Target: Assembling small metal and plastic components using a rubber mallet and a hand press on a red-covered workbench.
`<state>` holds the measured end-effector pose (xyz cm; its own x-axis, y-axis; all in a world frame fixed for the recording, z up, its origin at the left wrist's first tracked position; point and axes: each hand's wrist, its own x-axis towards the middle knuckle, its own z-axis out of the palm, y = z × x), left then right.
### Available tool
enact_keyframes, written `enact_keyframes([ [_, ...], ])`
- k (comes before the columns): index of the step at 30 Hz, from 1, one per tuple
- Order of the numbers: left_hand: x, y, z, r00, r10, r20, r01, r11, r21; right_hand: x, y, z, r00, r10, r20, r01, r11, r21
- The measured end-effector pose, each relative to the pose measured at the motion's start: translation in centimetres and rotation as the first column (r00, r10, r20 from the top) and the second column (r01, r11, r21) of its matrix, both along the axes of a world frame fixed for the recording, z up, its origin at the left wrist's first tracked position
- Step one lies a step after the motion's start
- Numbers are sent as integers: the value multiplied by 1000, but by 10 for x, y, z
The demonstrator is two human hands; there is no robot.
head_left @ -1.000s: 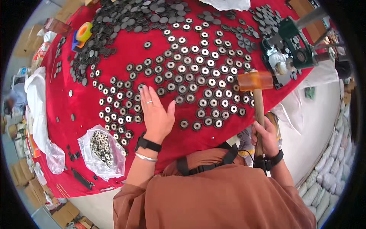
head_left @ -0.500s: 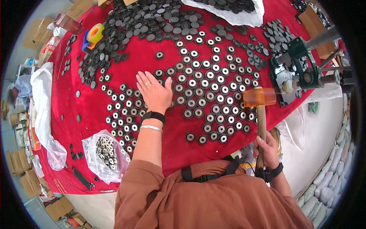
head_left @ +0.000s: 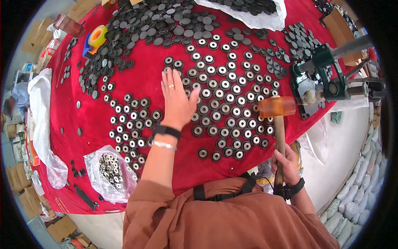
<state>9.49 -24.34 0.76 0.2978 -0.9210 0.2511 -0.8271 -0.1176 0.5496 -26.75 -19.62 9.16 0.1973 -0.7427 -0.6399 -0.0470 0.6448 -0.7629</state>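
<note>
My left hand (head_left: 179, 103) lies flat with fingers stretched out, its edge against black discs with metal ring centres (head_left: 203, 109) that are spread over the red cloth (head_left: 145, 85). A second cluster of the same discs (head_left: 129, 124) sits to its left, across a strip of bare cloth. What is under the palm is hidden. In my right hand (head_left: 289, 164) is a mallet (head_left: 277, 106) with an amber head and wooden handle. Its head is over the right edge of the main cluster; whether it touches the discs I cannot tell.
Plain black caps (head_left: 143, 25) are heaped at the back, near a tape dispenser (head_left: 96, 39). A green press (head_left: 325, 74) stands at the right. A clear bag of ringed discs (head_left: 108, 166) lies front left. A white sack (head_left: 43, 120) runs along the left edge.
My left hand has slid to the right, and discs beside it have shifted that way. The gap between the left and main clusters is wider. My right hand still grips the mallet.
</note>
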Motion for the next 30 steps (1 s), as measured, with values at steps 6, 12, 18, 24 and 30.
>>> enact_keyframes([
  [6, -41, 114, 34, 996, -84, 32, 78, 984, 160, 1, 2, 1, 1000, -2, -15, 2, 1000, -8],
  [12, -18, 115, 13, 956, 115, 270, -182, 954, 238, 2, 5, -1, 1000, -16, -15, 16, 1000, -9],
  [18, -15, 96, 0, 956, 46, 288, -124, 958, 259, 7, 9, 10, 987, 92, -135, -110, 985, -135],
  [24, -15, 96, -3, 947, 57, 316, -143, 956, 257, 61, -4, 37, 956, 260, -136, -284, 937, -205],
  [30, -19, 114, 1, 939, 54, 339, -163, 939, 302, 144, -30, 15, 754, 364, -547, -654, 496, -571],
])
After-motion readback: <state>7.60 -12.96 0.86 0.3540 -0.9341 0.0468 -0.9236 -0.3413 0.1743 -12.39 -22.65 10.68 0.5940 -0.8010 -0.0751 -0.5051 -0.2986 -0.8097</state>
